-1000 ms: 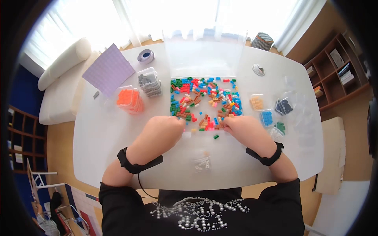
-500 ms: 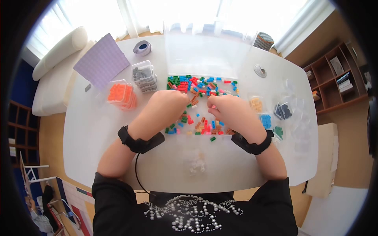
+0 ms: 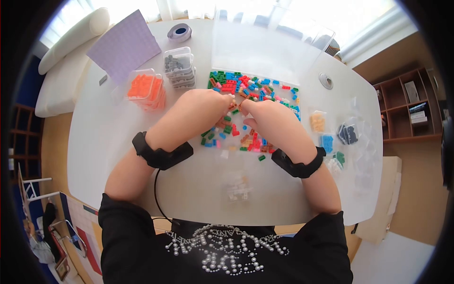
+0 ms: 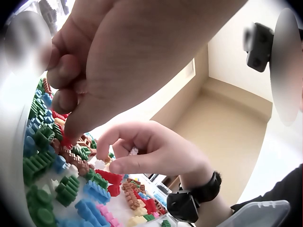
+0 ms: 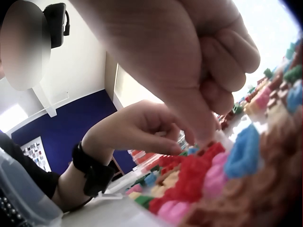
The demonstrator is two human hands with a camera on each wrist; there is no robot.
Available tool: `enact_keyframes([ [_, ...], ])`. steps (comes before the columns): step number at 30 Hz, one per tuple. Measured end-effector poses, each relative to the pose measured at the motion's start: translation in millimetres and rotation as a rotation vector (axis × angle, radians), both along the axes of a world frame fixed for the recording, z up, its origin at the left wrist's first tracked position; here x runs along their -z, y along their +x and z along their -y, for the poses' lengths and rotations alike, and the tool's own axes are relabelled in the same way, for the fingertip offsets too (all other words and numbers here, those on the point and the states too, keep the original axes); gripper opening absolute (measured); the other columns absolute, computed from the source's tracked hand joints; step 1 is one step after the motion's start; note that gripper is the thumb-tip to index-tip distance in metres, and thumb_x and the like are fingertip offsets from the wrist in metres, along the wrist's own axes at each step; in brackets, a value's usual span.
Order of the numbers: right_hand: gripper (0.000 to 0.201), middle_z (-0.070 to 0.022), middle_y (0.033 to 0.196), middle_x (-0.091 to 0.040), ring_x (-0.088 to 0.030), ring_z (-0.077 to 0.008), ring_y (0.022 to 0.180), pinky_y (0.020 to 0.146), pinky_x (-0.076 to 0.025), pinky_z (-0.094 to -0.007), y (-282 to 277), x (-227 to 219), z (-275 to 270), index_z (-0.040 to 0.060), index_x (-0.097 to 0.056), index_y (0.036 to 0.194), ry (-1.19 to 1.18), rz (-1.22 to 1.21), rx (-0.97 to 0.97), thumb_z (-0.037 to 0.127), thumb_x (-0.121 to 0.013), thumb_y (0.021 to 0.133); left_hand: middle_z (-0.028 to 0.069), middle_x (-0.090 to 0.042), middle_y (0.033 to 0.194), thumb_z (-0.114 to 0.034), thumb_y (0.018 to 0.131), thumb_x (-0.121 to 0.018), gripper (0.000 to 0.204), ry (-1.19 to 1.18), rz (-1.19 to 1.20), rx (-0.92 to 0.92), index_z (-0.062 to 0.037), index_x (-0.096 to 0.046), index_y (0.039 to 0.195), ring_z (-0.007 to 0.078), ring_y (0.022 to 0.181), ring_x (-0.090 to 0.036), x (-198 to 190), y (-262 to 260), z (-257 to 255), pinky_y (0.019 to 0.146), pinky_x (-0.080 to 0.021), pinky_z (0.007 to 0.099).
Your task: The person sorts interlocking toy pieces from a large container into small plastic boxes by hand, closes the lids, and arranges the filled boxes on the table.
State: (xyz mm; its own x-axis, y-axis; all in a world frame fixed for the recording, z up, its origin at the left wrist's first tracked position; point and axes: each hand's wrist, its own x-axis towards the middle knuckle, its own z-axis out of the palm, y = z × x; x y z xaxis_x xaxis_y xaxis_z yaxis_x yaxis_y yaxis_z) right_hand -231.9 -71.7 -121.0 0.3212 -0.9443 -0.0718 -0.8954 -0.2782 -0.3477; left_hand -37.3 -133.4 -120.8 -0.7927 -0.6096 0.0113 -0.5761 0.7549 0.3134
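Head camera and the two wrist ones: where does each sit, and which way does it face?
Head: on the person's head, looking forward and down at the table; left hand, right hand and shirt show.
Left wrist: looks along the left hand, large above the bricks; right hand beyond.
Right wrist: looks along the right hand, large above the bricks; left hand beyond.
Shared by both wrist views: bricks, both hands.

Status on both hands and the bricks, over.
Left hand curled over mixed bricks, hold unclear. Right hand curled round white piece. Hands hide some bricks.
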Motion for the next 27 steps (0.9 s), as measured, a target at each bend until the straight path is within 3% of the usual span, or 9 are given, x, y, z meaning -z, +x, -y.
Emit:
enact_keyframes([
  [2,0.017,-0.0147,0.077,-0.063,-0.063,-0.0337,0.078,0.065,-0.049,-0.0434,0.2,5.0,-0.8,0.0074,-0.057,0.097,0.013,-0.005,-0.014,0.018,-0.064,0.086,0.0155,-0.064,0.074,-0.019,0.092,-0.055,0.017,0.015,0.031,0.003,-0.0030,-0.060,0.087,0.0340,0.072,-0.063,4.0,1.2,3.4,0.066,-0.050,0.0432],
  [4,0.013,-0.0169,0.072,-0.062,-0.063,-0.0344,0.072,0.064,-0.051,-0.0435,-0.6,5.0,-2.9,-0.0001,-0.055,0.091,-0.098,-0.025,-0.057,0.011,-0.060,0.085,0.0161,-0.063,0.073,-0.020,0.093,-0.054,0.020,0.025,0.064,0.007,-0.0018,-0.058,0.085,0.0350,0.072,-0.062,7.7,3.1,5.4,0.066,-0.049,0.0445],
  [7,0.014,-0.0168,0.068,-0.060,-0.062,-0.0349,0.068,0.061,-0.050,-0.0435,-8.5,-23.7,-20.0,0.0014,-0.052,0.085,-0.028,0.003,0.029,0.012,-0.061,0.085,0.0178,-0.062,0.074,-0.022,0.093,-0.054,0.024,-0.011,0.057,0.044,-0.0001,-0.056,0.084,0.0373,0.072,-0.061,14.1,6.0,7.6,0.066,-0.048,0.0462],
  [11,0.018,-0.0141,0.065,-0.057,-0.061,-0.0340,0.062,0.054,-0.048,-0.0428,-20.0,-75.3,-88.6,0.0039,-0.048,0.083,0.238,0.052,-0.214,0.015,-0.062,0.084,0.0188,-0.062,0.077,-0.019,0.090,-0.055,0.019,0.024,0.044,0.061,0.0006,-0.055,0.087,0.0375,0.075,-0.061,8.8,7.2,8.0,0.068,-0.048,0.0464],
  [14,0.018,-0.0110,0.066,-0.057,-0.061,-0.0323,0.060,0.051,-0.048,-0.0418,-14.6,-67.1,-122.9,0.0043,-0.047,0.087,0.505,0.094,-0.436,0.014,-0.062,0.084,0.0183,-0.063,0.079,-0.015,0.088,-0.055,0.015,0.052,0.052,0.073,0.0005,-0.054,0.087,0.0371,0.077,-0.061,6.6,9.0,7.2,0.069,-0.049,0.0459],
  [16,0.016,-0.0069,0.065,-0.057,-0.058,-0.0281,0.052,0.047,-0.046,-0.0382,5.7,-37.0,-135.8,0.0062,-0.050,0.088,0.402,0.227,-0.547,0.010,-0.063,0.080,0.0180,-0.063,0.080,-0.013,0.087,-0.055,0.014,0.045,-0.011,0.093,0.0004,-0.054,0.086,0.0368,0.079,-0.061,10.0,9.1,5.9,0.069,-0.049,0.0456],
  [21,0.017,-0.0074,0.068,-0.058,-0.060,-0.0275,0.055,0.047,-0.047,-0.0379,25.7,-17.0,-132.1,0.0055,-0.052,0.090,0.213,0.244,-0.452,0.010,-0.065,0.080,0.0164,-0.062,0.078,-0.014,0.086,-0.057,0.014,-0.091,-0.057,0.147,-0.0007,-0.056,0.087,0.0360,0.076,-0.060,11.4,15.6,7.2,0.068,-0.048,0.0446],
  [23,0.017,-0.0083,0.069,-0.060,-0.060,-0.0282,0.057,0.049,-0.048,-0.0377,26.8,-10.4,-130.8,0.0053,-0.053,0.089,0.040,0.214,-0.369,0.010,-0.066,0.079,0.0159,-0.061,0.077,-0.015,0.086,-0.058,0.014,-0.098,-0.019,0.122,-0.0008,-0.055,0.086,0.0359,0.074,-0.060,-8.1,17.2,-1.3,0.068,-0.047,0.0441],
  [27,0.017,-0.0080,0.070,-0.061,-0.061,-0.0273,0.058,0.047,-0.048,-0.0382,22.2,4.4,-124.6,0.0039,-0.053,0.091,0.054,0.121,-0.356,0.016,-0.063,0.083,0.0143,-0.059,0.074,-0.013,0.083,-0.060,0.013,0.011,-0.026,0.123,-0.0013,-0.053,0.082,0.0350,0.072,-0.059,-54.6,28.6,-32.4,0.065,-0.047,0.0433],
])
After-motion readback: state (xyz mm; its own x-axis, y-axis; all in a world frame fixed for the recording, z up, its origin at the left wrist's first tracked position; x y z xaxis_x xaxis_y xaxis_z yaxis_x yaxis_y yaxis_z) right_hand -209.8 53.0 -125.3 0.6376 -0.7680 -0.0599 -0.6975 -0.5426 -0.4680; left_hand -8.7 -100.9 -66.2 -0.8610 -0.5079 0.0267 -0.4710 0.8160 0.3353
